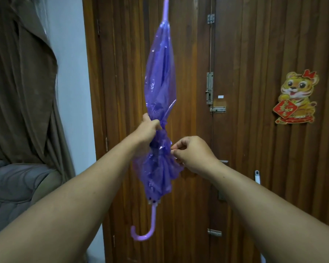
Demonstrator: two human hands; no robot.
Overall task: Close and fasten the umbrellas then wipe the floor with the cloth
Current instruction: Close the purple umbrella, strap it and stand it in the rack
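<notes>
A translucent purple umbrella (pixel 160 76) is folded shut and held upright in front of me, tip up, its lilac hooked handle (pixel 148 226) hanging at the bottom. My left hand (pixel 149 128) grips the bunched canopy around its middle. Just to the right and a little lower, my right hand (pixel 192 154) pinches something small at the canopy's edge; it is too small to tell if it is the fastening strap. No cloth is in view, and the floor is hidden.
A dark wooden double door (pixel 245 130) with metal bolts (pixel 209 88) fills the background, with a tiger sticker (pixel 295 97) at right. A brown curtain (pixel 21 82) hangs at left above a grey quilted cushion (pixel 11 188).
</notes>
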